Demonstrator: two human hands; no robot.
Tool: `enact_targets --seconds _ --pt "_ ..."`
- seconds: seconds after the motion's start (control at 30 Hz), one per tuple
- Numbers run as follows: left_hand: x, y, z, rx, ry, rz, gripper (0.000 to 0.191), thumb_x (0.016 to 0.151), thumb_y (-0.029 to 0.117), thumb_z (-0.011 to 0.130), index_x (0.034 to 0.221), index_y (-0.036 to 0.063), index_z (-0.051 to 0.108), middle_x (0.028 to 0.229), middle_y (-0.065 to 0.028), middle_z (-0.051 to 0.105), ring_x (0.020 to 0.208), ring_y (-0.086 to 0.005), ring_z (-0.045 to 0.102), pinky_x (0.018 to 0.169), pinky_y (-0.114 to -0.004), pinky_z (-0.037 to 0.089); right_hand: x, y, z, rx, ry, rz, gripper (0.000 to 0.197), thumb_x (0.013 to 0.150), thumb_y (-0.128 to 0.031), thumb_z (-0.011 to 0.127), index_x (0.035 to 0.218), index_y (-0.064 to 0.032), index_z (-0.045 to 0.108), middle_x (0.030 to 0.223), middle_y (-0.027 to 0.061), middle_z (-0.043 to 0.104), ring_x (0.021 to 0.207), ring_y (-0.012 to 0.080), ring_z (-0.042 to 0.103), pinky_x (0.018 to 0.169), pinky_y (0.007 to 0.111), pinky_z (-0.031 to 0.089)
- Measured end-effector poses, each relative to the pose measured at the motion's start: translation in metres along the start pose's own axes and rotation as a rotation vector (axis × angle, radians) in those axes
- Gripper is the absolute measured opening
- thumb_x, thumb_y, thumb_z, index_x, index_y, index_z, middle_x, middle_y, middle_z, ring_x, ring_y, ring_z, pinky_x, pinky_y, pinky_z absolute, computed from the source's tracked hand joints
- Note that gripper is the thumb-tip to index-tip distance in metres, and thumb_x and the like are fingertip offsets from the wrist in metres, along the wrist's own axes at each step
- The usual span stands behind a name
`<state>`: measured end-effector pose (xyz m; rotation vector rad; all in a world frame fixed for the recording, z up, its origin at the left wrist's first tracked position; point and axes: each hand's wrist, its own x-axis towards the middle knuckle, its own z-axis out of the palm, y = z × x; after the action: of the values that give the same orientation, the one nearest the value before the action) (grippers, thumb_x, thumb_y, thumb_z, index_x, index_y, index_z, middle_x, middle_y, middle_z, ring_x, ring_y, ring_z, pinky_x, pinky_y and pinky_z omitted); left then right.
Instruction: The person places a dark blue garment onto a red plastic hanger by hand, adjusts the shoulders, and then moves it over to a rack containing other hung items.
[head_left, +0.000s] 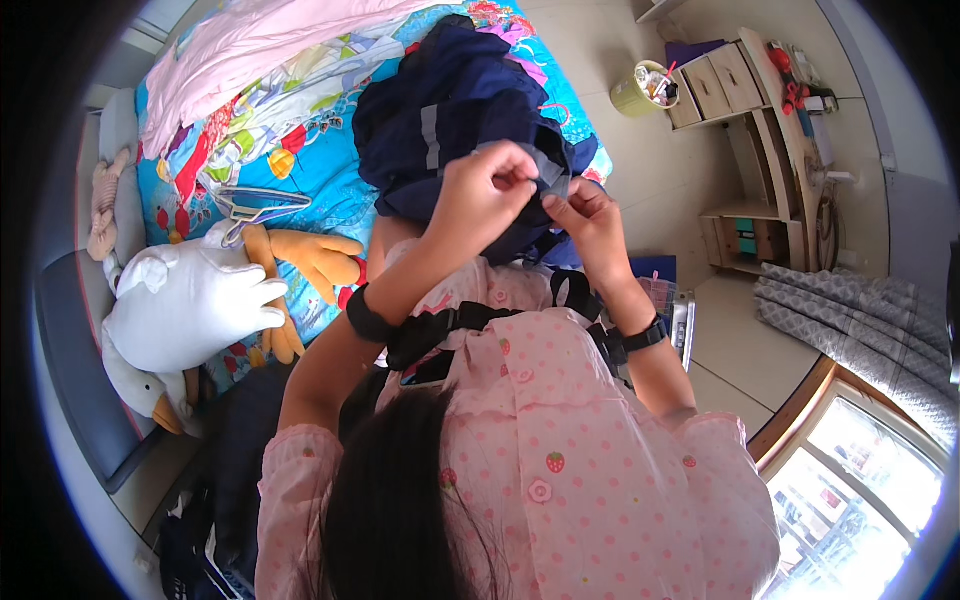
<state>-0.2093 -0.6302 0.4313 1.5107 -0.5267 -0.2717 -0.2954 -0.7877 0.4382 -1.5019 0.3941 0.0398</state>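
A navy blue garment (465, 127) with grey strips lies bunched over the bed's edge and my lap. My left hand (487, 184) is curled at a grey strip (551, 171) near the garment's dark opening, its thumb and fingertips pinching the edge. Close beside it on the right, my right hand (589, 217) pinches the same strip's edge between thumb and fingers. The hands are slightly apart. Folds of cloth hide part of the fingertips. Both wrists wear black bands.
The bed's blue patterned sheet (330, 161) holds hangers (262, 206), a white goose plush (187, 307) and a pink cover (225, 60). A filled yellow-green bin (645, 90) stands on the floor beside a wooden desk (780, 127). A grey curtain (847, 322) hangs by the window at right.
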Motion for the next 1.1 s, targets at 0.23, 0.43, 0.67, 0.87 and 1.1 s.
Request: enact_targets --seconds 0.23,0.43,0.67,0.87,1.1 --pt "-0.010 0.000 0.003 0.120 -0.047 0.012 0.015 0.076 -0.009 0.065 0.087 -0.0004 0.061 0.079 -0.0039 0.065 0.074 -0.0067 0.062 0.064 -0.021 0.050 -0.008 -0.007 0.003 0.288 0.001 0.149 0.010 0.088 -0.003 0.061 0.098 -0.0066 0.061 0.090 -0.0005 0.065 0.081 0.0072 0.061 0.075 0.023 0.050" --pt "-0.009 0.002 0.002 0.205 -0.089 0.135 0.015 0.076 -0.012 0.063 0.085 -0.0015 0.057 0.080 -0.0052 0.063 0.074 -0.0081 0.062 0.063 -0.022 0.051 -0.004 -0.011 0.006 0.264 0.049 0.145 0.012 0.085 -0.001 0.064 0.095 -0.0051 0.059 0.087 0.0011 0.066 0.078 0.0084 0.062 0.069 0.023 0.052" --pt "-0.014 -0.002 -0.007 0.107 -0.138 0.053 0.017 0.078 -0.011 0.064 0.086 -0.0019 0.051 0.079 -0.0070 0.061 0.072 -0.0102 0.062 0.065 -0.025 0.053 -0.007 -0.009 0.012 0.142 0.151 0.091 0.015 0.080 0.001 0.069 0.087 -0.0032 0.057 0.079 0.0030 0.066 0.069 0.0086 0.062 0.061 0.022 0.052" --pt "-0.013 0.000 -0.009 0.205 -0.214 0.118 0.019 0.076 -0.011 0.065 0.086 -0.0019 0.051 0.078 -0.0081 0.060 0.071 -0.0139 0.065 0.066 -0.026 0.054 -0.007 -0.009 0.011 0.069 0.199 0.070 0.015 0.079 0.002 0.070 0.088 -0.0013 0.059 0.077 0.0041 0.066 0.067 0.0094 0.063 0.059 0.023 0.053" --pt "-0.015 0.001 -0.014 0.110 -0.226 0.048 0.019 0.077 -0.009 0.066 0.084 -0.0007 0.050 0.078 -0.0052 0.060 0.072 -0.0084 0.061 0.062 -0.024 0.051 -0.013 -0.016 0.010 0.078 0.058 0.061 0.016 0.079 0.008 0.063 0.093 0.0005 0.059 0.085 0.0059 0.065 0.074 0.0109 0.063 0.061 0.024 0.054"
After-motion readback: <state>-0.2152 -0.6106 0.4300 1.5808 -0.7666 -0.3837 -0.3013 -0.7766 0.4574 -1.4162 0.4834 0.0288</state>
